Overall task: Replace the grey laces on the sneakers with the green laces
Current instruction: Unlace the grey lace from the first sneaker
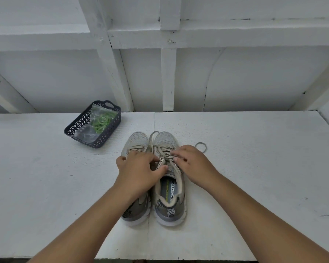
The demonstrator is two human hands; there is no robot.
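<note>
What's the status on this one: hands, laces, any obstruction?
Left hand and right hand both picking at grey laces on right sneaker. Green laces bagged in basket. Nothing obstructing.

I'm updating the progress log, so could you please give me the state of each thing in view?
Right sneaker: upright, grey laces still threaded.
Left sneaker: upright, partly covered, laced.
Green laces: bagged in the basket, unused.
Left hand: fingers curled at the laces.
Right hand: pinching the grey laces.
</note>
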